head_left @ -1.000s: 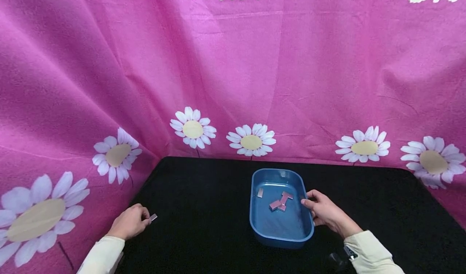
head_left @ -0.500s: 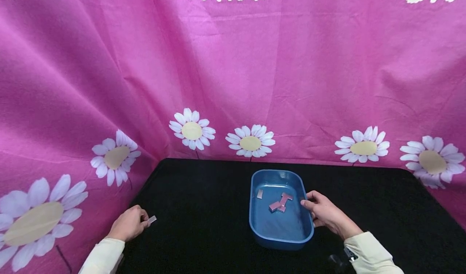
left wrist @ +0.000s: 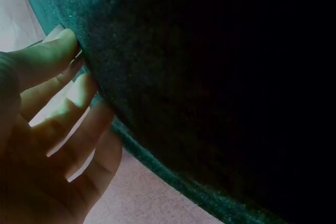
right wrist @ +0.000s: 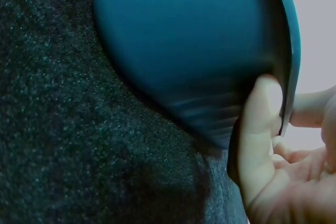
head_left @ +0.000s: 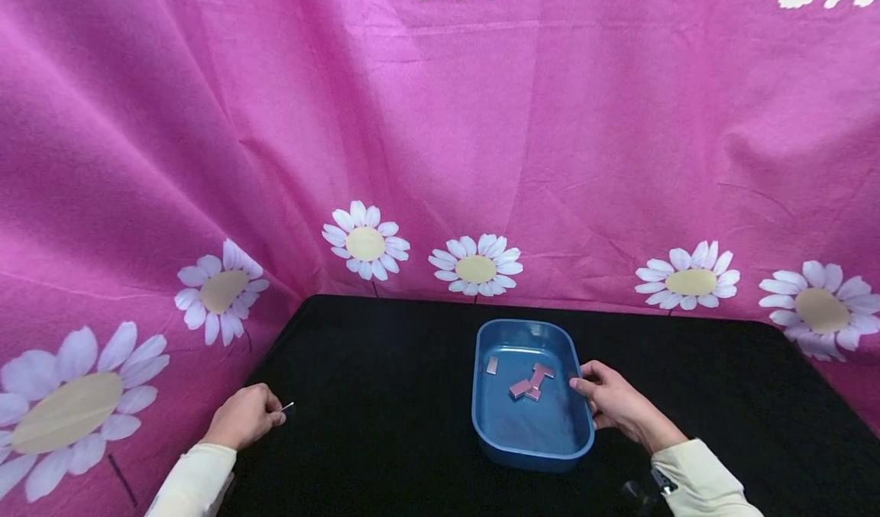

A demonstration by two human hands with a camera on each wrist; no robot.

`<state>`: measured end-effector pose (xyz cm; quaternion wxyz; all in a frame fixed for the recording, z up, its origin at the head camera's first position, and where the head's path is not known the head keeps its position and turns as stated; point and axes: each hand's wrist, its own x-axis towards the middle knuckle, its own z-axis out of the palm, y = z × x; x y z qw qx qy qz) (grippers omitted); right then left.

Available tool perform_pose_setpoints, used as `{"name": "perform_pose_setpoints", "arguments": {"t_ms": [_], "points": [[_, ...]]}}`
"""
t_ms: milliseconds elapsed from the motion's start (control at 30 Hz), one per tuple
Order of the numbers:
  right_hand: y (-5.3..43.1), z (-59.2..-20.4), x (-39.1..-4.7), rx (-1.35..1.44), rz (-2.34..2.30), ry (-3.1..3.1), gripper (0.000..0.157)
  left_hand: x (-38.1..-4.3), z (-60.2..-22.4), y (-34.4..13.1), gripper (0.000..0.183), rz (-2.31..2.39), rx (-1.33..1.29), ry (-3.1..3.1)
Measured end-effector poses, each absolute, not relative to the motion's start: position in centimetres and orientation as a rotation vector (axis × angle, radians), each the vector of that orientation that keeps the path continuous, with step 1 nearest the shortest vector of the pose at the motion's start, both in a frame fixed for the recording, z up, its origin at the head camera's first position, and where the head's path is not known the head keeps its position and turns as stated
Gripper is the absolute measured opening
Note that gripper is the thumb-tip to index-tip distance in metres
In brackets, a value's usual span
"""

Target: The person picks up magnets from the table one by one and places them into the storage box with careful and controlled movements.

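At the left of the black table, my left hand (head_left: 246,416) pinches a small shiny rectangular block (head_left: 287,406) between thumb and fingers. Its thin edge faces the head camera. In the left wrist view most of the block (left wrist: 55,32) is hidden behind the thumb. My right hand (head_left: 619,402) grips the right side of a blue rectangular tub (head_left: 529,429). The right wrist view has the tub's wall (right wrist: 184,30) between thumb and fingers. Inside the tub, one block (head_left: 492,365) lies alone at the left, and several pinkish ones (head_left: 534,383) lie clustered near the middle.
The black cloth-covered table (head_left: 385,379) spreads between the hands. A pink curtain (head_left: 591,135) with daisies hangs behind its far edge and along the left side. A small dark object (head_left: 635,492) lies near the right sleeve.
The block in my left hand has turned from showing its flat face to lying edge-on. The right hand and the tub stay in place; the head view has shifted slightly.
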<state>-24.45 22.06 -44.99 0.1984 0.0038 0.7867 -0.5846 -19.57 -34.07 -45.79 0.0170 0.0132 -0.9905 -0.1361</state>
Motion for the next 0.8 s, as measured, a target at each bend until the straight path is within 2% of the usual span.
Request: {"name": "perform_pose_setpoints", "arguments": {"t_ms": [467, 800], "points": [[22.46, -45.11, -24.44, 0.016, -1.662, 2.178, 0.028, -19.64, -45.66, -34.00, 0.005, -0.376, -0.051, -3.041], [22.36, -44.97, -24.63, 0.034, -1.617, 2.204, 0.030, -19.10, -45.68, -34.23, 0.015, -0.432, -0.024, -3.070]]}}
